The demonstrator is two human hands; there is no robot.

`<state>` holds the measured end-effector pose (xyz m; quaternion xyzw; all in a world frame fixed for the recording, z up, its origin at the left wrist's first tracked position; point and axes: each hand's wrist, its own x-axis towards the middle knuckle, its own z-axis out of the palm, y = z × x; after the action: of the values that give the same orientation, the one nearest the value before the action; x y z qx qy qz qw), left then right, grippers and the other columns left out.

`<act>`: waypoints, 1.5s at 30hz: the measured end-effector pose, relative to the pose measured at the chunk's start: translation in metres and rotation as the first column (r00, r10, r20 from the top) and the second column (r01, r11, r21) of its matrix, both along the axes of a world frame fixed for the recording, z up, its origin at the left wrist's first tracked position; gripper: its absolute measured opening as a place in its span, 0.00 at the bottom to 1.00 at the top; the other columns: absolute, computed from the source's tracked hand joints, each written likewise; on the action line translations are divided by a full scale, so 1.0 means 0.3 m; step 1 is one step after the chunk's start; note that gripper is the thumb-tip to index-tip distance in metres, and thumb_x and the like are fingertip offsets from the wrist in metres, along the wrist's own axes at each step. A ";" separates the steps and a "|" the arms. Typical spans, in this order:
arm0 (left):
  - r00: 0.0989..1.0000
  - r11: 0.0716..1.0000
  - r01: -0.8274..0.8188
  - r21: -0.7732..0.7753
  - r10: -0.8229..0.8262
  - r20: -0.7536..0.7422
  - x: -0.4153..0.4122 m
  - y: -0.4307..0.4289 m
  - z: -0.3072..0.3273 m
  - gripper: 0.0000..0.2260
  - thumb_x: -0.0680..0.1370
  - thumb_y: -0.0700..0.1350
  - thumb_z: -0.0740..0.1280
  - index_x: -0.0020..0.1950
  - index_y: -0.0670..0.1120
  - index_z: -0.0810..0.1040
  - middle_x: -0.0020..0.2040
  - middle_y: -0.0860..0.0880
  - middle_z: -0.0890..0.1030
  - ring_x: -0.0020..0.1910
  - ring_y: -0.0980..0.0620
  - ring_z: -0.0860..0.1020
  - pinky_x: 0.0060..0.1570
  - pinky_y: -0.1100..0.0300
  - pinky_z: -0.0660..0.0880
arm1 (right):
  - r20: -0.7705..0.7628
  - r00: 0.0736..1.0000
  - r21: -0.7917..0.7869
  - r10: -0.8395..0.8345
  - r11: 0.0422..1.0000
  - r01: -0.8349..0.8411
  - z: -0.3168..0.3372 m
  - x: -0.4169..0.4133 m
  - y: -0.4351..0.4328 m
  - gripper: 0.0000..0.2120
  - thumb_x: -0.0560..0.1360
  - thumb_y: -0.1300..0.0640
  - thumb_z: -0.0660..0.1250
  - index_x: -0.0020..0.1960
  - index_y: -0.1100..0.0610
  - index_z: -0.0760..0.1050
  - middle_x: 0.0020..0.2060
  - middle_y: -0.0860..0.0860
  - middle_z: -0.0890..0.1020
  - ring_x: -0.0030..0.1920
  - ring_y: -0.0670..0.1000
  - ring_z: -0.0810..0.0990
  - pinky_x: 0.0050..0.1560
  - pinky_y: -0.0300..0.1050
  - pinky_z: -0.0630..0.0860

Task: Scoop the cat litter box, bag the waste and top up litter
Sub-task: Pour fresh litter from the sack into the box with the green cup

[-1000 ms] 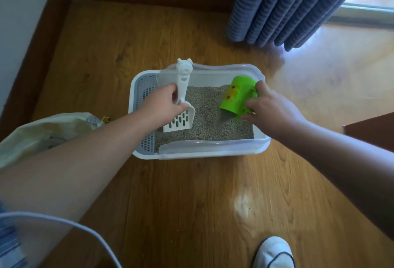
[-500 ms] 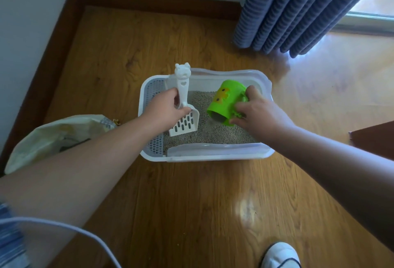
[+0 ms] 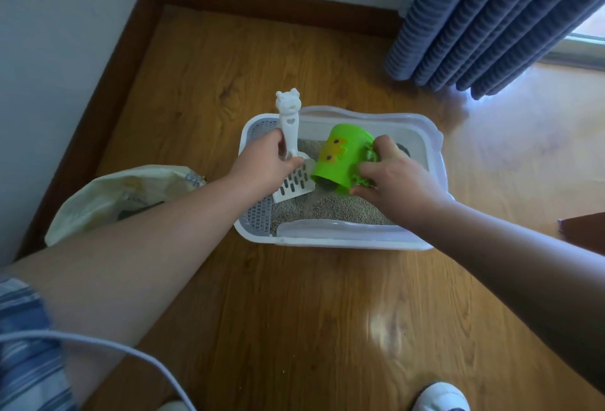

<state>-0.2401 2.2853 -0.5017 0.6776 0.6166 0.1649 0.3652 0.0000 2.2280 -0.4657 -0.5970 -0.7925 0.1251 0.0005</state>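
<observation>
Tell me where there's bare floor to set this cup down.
Bare floor lies between the litter box and the shoe. More lies right of the box below the curtain, and behind it toward the wall. Crowded: left of the box by the bag, and inside it, where the left hand holds the scoop and the right hand tips the cup.

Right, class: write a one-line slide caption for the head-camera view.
The left hand holds a white slotted scoop while the right hand tips a green cup, pouring litter into the white litter box.

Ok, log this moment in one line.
left hand: holds scoop | right hand: tips green cup | litter: pouring into box
</observation>
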 end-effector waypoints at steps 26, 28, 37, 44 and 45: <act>0.995 0.999 0.035 0.029 -0.037 0.092 0.107 -0.044 0.001 0.14 0.75 0.51 0.73 0.59 0.50 0.76 0.53 0.52 0.82 0.52 0.52 0.80 0.52 0.47 0.80 | 0.021 0.995 0.296 -0.093 0.952 0.082 0.019 0.282 0.015 0.13 0.75 0.45 0.66 0.45 0.56 0.77 0.63 0.60 0.68 0.56 0.61 0.75 0.41 0.56 0.80; 0.996 0.999 0.028 0.030 -0.030 0.089 0.107 -0.046 0.001 0.15 0.75 0.51 0.73 0.58 0.51 0.76 0.53 0.51 0.82 0.53 0.52 0.80 0.53 0.46 0.79 | 0.007 0.997 0.324 -0.075 0.944 0.069 0.020 0.278 0.016 0.13 0.75 0.45 0.65 0.44 0.55 0.76 0.62 0.60 0.68 0.58 0.61 0.75 0.41 0.57 0.80; 0.995 1.000 0.019 0.000 -0.019 0.098 0.096 -0.060 0.017 0.14 0.76 0.50 0.72 0.60 0.50 0.75 0.55 0.52 0.81 0.54 0.52 0.79 0.51 0.50 0.80 | 0.121 0.977 0.171 -0.175 0.973 0.153 0.004 0.203 -0.021 0.13 0.72 0.42 0.72 0.42 0.52 0.79 0.55 0.56 0.74 0.49 0.60 0.77 0.42 0.47 0.72; 0.987 0.998 -0.025 -0.054 0.033 0.156 0.068 -0.059 0.032 0.15 0.77 0.51 0.71 0.62 0.52 0.74 0.53 0.55 0.81 0.53 0.55 0.79 0.53 0.49 0.80 | 0.037 0.885 -0.100 -0.464 0.879 0.466 -0.024 0.132 0.002 0.19 0.72 0.33 0.67 0.38 0.48 0.76 0.46 0.46 0.72 0.42 0.52 0.77 0.39 0.47 0.76; 0.987 0.998 -0.026 -0.054 0.034 0.156 0.069 -0.058 0.039 0.15 0.77 0.51 0.71 0.62 0.51 0.74 0.53 0.55 0.81 0.53 0.55 0.79 0.53 0.50 0.80 | -0.007 0.865 -0.121 -0.501 0.859 0.497 -0.037 0.122 -0.001 0.20 0.72 0.33 0.67 0.38 0.49 0.76 0.45 0.47 0.72 0.41 0.52 0.76 0.40 0.47 0.76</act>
<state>-0.2195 2.2679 -0.4899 0.6435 0.6003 0.2068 0.4276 0.0365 2.2278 -0.4769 -0.7783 -0.6022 0.1774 0.0135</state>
